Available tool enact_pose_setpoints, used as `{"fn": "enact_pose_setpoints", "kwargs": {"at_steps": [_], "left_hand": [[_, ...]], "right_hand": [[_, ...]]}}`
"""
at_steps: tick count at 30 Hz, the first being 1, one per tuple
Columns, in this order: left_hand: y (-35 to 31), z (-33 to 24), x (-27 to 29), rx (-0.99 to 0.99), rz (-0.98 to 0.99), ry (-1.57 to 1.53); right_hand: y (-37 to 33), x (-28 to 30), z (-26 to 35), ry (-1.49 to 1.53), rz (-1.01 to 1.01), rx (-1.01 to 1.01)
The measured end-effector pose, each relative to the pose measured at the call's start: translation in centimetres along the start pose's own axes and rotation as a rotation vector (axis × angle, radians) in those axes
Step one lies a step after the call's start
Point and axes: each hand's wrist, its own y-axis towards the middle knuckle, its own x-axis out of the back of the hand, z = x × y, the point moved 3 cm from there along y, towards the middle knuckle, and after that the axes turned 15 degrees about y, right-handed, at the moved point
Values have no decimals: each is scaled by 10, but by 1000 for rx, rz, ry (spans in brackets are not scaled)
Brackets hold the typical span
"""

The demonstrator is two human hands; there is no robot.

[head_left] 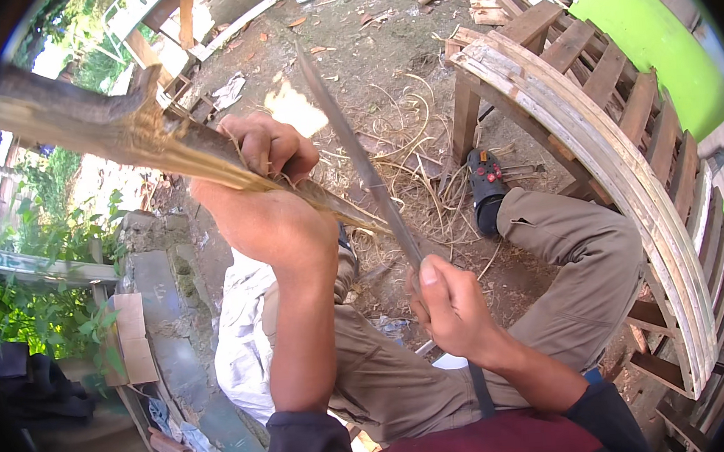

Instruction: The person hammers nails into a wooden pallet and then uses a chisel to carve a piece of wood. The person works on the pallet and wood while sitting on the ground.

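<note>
My left hand (271, 152) is closed around a long piece of split bamboo (142, 137). The bamboo slants from the upper left down to a thin end near the middle of the view, and a knobby joint stands out on it. My right hand (453, 304) grips a long, narrow machete (361, 162), thumb laid along its near end. Its blade points up and away, with its lower part at the thin end of the bamboo. Whether blade and bamboo touch I cannot tell. The handle is hidden in my fist.
Curly shavings (411, 150) litter the dirt ground between my legs. At right stands a curved wooden slatted frame (621, 171), with a green panel (662, 41) behind. A low block wall (166, 326) and leafy plants (53, 293) are at left. My shoe (486, 178) rests beside the frame.
</note>
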Motion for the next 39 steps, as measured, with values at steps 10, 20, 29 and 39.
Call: {"fn": "enact_pose_setpoints", "kwargs": {"at_steps": [10, 20, 29, 39], "left_hand": [[-11, -7, -10, -16, 128, 59], [-3, -7, -19, 51, 52, 55], [0, -3, -22, 118, 87, -107], [-6, -4, -13, -27, 138, -55]], "right_hand": [[-13, 36, -59, -58, -124, -177], [-15, 15, -39, 63, -61, -207], [-15, 49, -98, 13, -178, -410], [-9, 14, -37, 47, -98, -45]]}}
